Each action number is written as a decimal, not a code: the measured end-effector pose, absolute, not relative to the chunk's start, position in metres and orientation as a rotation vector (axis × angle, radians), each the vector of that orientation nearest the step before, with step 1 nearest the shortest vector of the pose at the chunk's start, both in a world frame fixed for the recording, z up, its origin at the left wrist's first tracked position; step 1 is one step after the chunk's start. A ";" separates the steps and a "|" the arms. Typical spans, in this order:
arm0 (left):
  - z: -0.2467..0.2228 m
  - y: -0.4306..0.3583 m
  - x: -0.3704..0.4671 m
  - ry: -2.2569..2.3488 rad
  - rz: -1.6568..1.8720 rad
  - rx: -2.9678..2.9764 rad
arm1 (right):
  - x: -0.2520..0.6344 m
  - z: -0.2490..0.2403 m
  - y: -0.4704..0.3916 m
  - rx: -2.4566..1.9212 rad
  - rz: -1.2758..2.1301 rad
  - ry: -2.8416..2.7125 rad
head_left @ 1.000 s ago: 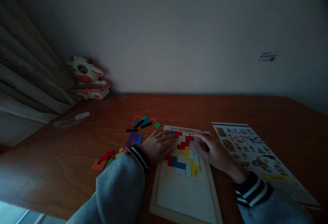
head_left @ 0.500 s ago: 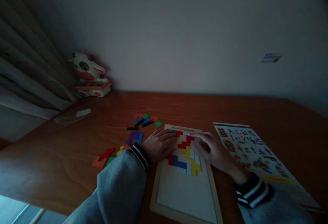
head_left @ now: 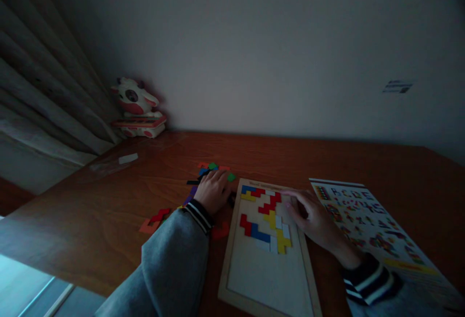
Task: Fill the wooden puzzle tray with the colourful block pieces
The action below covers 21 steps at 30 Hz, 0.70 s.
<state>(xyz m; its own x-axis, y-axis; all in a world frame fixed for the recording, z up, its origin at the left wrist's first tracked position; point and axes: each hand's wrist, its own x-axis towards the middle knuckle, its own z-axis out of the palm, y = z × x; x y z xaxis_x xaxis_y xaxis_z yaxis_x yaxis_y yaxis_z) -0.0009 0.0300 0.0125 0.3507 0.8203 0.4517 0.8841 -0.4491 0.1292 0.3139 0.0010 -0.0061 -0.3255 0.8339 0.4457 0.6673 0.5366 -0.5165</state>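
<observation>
A wooden puzzle board [head_left: 267, 278] lies on the table with red, blue, yellow and white pieces in its upper half. My left hand [head_left: 213, 192] is off the board's left edge, over the loose pieces, palm down; black pieces show beside its fingers, and whether it holds one is hidden. At the board's upper right, my right hand [head_left: 310, 215] rests with index finger and thumb apart, the fingertip by a red piece [head_left: 271, 203]. Nothing shows between those fingers. Orange and red pieces [head_left: 154, 220] lie left of my left sleeve.
A printed pattern sheet [head_left: 378, 225] lies right of the board. At the back left stands a cow-shaped toy keyboard [head_left: 140, 109] near a curtain [head_left: 43, 94]. Clear plastic with a white label [head_left: 128, 158] lies on the table's left side.
My left hand has moved left and up from the board to the loose pieces, uncovering the board's upper left. My right hand stays by the board's upper right. The view has shifted slightly.
</observation>
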 end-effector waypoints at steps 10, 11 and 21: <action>-0.003 0.045 -0.009 -1.528 -0.741 -2.639 | 0.314 -0.009 0.003 -1.210 0.337 -2.063; -0.002 0.045 -0.009 -1.536 -0.756 -2.656 | 0.315 -0.010 0.003 -1.211 0.338 -2.058; -0.001 0.045 -0.011 -1.644 -0.954 -2.559 | 0.313 -0.008 0.002 -1.213 0.316 -1.994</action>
<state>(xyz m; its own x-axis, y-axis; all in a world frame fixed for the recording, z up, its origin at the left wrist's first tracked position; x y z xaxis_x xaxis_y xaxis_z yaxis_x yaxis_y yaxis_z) -0.0108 0.0449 -0.0006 0.2889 0.8415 0.4565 0.8139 -0.4670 0.3457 0.3125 0.0023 -0.0080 -0.2540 0.8388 0.4815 0.6489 0.5169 -0.5583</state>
